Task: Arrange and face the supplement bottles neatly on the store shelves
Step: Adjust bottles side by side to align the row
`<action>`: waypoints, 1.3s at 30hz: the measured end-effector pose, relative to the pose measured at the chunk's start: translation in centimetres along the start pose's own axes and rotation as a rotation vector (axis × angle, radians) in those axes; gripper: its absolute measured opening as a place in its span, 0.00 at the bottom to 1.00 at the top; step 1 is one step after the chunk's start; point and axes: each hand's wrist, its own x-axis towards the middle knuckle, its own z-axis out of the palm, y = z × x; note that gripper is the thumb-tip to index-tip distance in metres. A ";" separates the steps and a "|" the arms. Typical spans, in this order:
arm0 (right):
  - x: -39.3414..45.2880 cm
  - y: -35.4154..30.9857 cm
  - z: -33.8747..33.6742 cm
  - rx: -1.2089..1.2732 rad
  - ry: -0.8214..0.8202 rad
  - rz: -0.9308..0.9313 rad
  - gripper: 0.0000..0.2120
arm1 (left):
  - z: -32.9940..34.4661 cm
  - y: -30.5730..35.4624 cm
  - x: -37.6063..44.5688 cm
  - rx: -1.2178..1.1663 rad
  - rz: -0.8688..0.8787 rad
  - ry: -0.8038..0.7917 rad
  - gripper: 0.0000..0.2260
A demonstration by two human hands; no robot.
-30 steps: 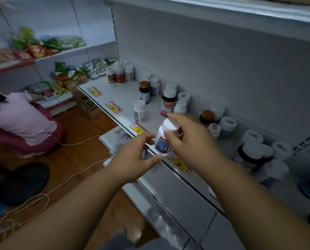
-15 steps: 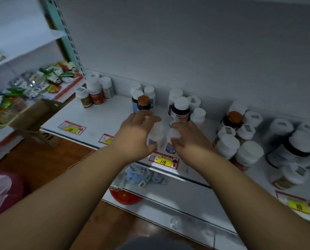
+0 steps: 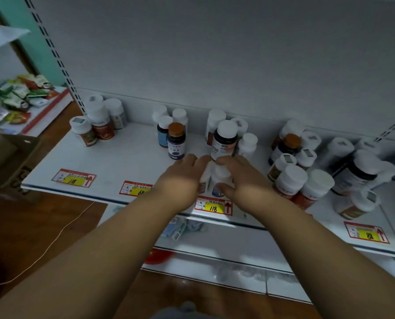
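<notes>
Several clusters of supplement bottles stand on your white shelf [image 3: 127,162], largest mass to the right: the right-hand cluster [image 3: 307,180] of white-capped jars crowds together with labels facing every way. Further left, a dark bottle with a white cap [image 3: 224,139] stands just behind your hands, an orange-capped bottle [image 3: 176,140] sits to its left, and a small group [image 3: 97,123] waits at the far left end.

You appear to be in the facing step, setting two small white bottles [image 3: 215,178] side by side near the front edge, just above the price tag marked 118 [image 3: 213,206]. Your left hand [image 3: 180,180] cups the left bottle, fingers curved round its side; your right hand [image 3: 240,178] wraps the right bottle, thumb at the front low on the label and fingers over the cap. Both hands are grasping, though motion blur hides exactly where each fingertip lies. Your forearms reach in from below and converge on the pair, palms turned toward each other.

Next, I judge you need to turn each bottle until its label faces outward, seat both upright and touching, square to the shelf lip, then let go. Mind the tall dark bottle close behind your knuckles; a careless withdrawal could tip it.
</notes>
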 end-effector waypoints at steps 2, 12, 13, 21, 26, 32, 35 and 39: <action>0.1 -0.1 0.0 -0.008 -0.009 -0.002 0.27 | -0.1 -0.1 -0.1 -0.018 0.000 0.001 0.31; -4.4 0.3 -5.6 -0.073 0.373 -0.089 0.22 | -4.5 6.7 -0.3 -0.002 0.010 0.241 0.26; -5.3 0.9 -6.9 -0.078 0.409 -0.076 0.22 | -4.7 8.3 0.0 -0.027 0.041 0.245 0.24; -14.8 11.1 -16.6 -0.129 0.545 0.126 0.15 | -2.3 23.2 5.3 -0.194 0.244 0.201 0.20; -21.1 20.6 -20.8 -0.133 0.581 0.174 0.14 | 1.6 34.3 8.9 -0.268 0.310 0.171 0.18; -25.9 29.7 -26.6 -0.091 0.601 0.207 0.11 | 4.3 45.6 13.3 -0.327 0.341 0.151 0.19; -26.7 32.7 -28.2 -0.041 0.606 0.182 0.10 | 4.9 48.6 15.1 -0.335 0.334 0.187 0.17; -27.2 36.2 -29.2 -0.044 0.741 0.198 0.09 | 6.2 51.1 18.2 -0.339 0.437 0.172 0.17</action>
